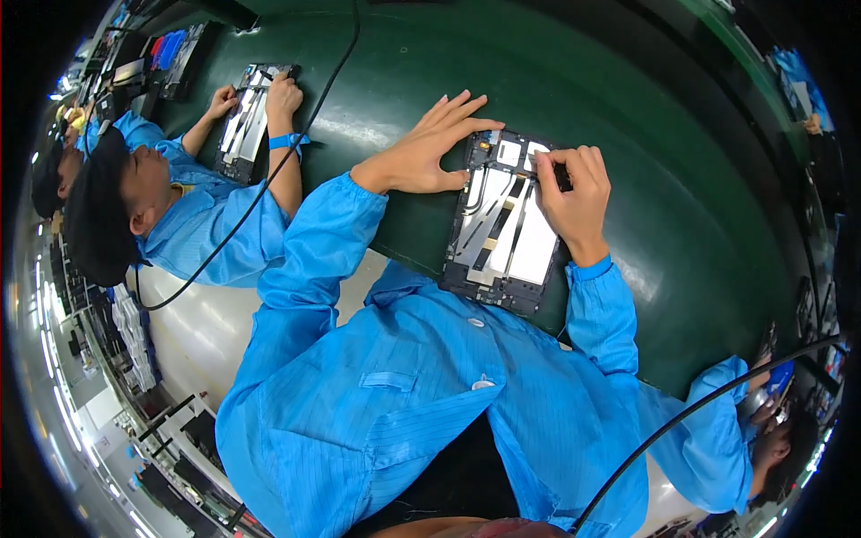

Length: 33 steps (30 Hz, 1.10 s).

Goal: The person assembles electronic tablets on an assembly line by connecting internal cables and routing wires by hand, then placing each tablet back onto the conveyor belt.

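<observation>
- So the thing in front of me is a flat, black-framed, tablet-shaped device with its insides showing (pixel 515 215). It's on the dark green, shiny tabletop (pixel 664 134), slightly skewed, with its near end close to my blue striped jacket (pixel 430 377).
- My left hand (pixel 430 151) is at the far left corner, fingers fanned out and thumb well apart from them. The index tip is at the far edge, and the thumb tip is by the left side.
- My right hand (pixel 577 199) is over the far right part, thumb and index close together in a pinch shape, the others curled alongside. Can't tell if there's anything between the tips, too small to see.
- Inside the frame there's a long, glossy silver-white panel (pixel 535 242) on the right, a duller silver one (pixel 480 211) on the left, and thin black strips running between them.
- Small white rectangular piece (pixel 508 153) up at the far end, between my hands.
- Off to my left, a co-worker in a black cap (pixel 99 206) and blue jacket has both hands at a similar opened device (pixel 244 125).
- A thin black cable (pixel 336 85) hangs across the view between us.
</observation>
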Available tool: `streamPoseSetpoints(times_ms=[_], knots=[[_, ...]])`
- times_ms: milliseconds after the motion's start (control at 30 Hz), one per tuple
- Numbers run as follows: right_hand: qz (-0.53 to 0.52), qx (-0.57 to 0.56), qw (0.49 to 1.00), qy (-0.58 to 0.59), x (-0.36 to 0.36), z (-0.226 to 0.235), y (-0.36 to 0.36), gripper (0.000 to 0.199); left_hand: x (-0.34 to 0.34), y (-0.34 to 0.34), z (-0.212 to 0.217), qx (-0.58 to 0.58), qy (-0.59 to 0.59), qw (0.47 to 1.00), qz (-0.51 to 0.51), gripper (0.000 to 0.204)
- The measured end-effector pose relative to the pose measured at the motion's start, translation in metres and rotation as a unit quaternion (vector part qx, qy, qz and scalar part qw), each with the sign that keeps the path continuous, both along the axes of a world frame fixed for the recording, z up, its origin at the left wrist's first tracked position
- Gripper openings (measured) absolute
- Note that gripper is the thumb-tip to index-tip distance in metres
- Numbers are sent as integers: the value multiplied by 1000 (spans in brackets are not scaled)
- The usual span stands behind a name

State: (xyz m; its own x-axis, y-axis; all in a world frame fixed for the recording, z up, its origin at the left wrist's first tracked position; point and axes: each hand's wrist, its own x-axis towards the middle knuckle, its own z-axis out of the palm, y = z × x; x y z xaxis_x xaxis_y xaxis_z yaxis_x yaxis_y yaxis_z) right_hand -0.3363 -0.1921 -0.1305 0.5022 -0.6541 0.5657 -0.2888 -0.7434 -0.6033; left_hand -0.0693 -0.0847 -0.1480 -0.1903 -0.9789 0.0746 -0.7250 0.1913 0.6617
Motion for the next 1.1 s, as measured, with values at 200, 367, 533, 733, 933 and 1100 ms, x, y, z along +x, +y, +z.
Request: streamPoseSetpoints(times_ms=[200,367,533,733,933,1100], knots=[[6,-15,1000,-1,-2,1,1,17,-2,0,1,-20,-2,1000,3,80],[63,6,998,-3,-7,0,-2,16,-4,4,3,-19,-8,1000,12,74],[85,12,996,8,-9,0,-1,15,-8,7,-1,-62,-26,997,25,71],[64,1,997,30,-10,-6,-4,13,-27,13,4,-129,-6,987,95,61],[66,8,998,5,-7,-2,-7,11,-44,25,-1,-233,20,959,161,38],[77,-10,997,3,1,-3,-2,8,-49,47,-11,-293,-36,936,191,30]])
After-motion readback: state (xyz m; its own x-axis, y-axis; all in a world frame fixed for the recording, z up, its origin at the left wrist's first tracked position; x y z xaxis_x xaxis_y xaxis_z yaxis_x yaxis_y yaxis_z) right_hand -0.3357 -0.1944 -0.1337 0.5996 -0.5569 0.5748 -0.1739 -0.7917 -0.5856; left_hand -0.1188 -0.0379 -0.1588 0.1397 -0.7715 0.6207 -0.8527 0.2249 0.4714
